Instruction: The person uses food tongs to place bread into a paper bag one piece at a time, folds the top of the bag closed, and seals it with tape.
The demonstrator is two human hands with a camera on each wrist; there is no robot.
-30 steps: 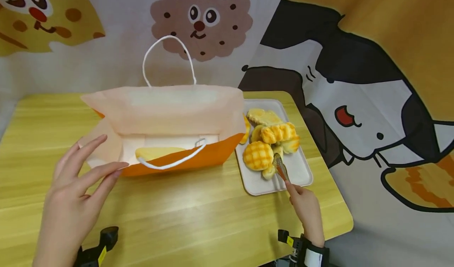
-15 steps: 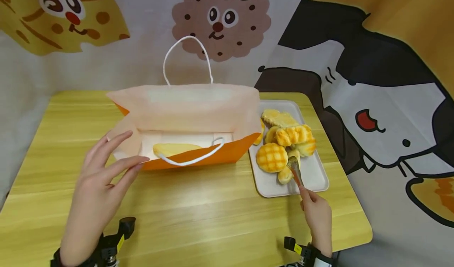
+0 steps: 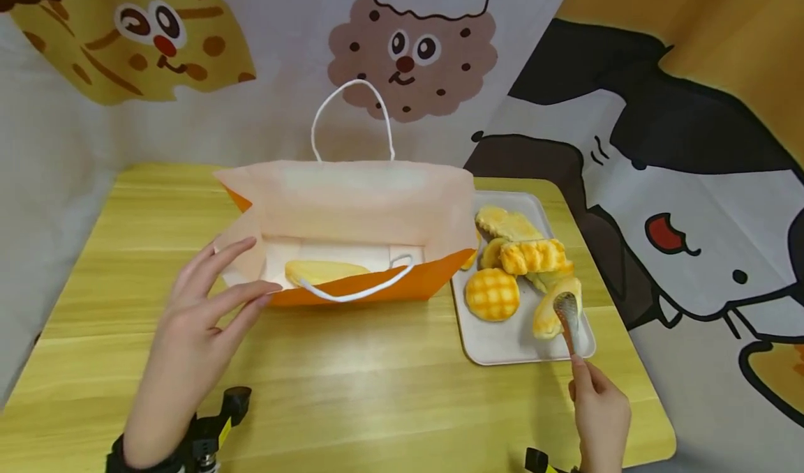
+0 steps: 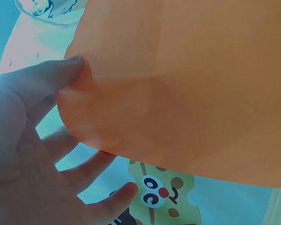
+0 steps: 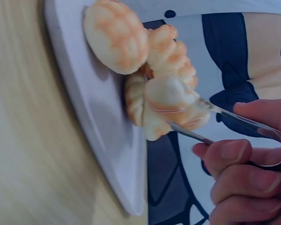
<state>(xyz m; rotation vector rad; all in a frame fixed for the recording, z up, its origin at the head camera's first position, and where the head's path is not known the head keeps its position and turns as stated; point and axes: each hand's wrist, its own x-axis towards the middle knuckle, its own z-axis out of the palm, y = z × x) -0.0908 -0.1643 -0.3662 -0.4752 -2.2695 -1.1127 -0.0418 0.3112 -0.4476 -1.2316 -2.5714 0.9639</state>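
You appear to be at the picking-up step: moving bread from the tray [image 3: 496,347] into the paper bag [image 3: 440,279]. Your right hand [image 3: 603,410] is closed around the metal tongs [image 3: 568,326], whose tips grip a bread roll [image 3: 546,317] over the near right part of the tray; whether it is fully clear of the surface is hard to tell. Your left hand [image 3: 199,328] pinches the bag's near left edge between thumb and finger, and the mouth gapes upward. One long yellow piece [image 3: 323,271] lies inside the bag, while a round bun [image 3: 493,294] and a heap of other bread sit on the tray, all on the tabletop [image 3: 377,396]. The next move likely calls for steady pressure on the tongs, a lift above the bag's rim, and a swing leftward past the white front handle [image 3: 358,296] before you let go.
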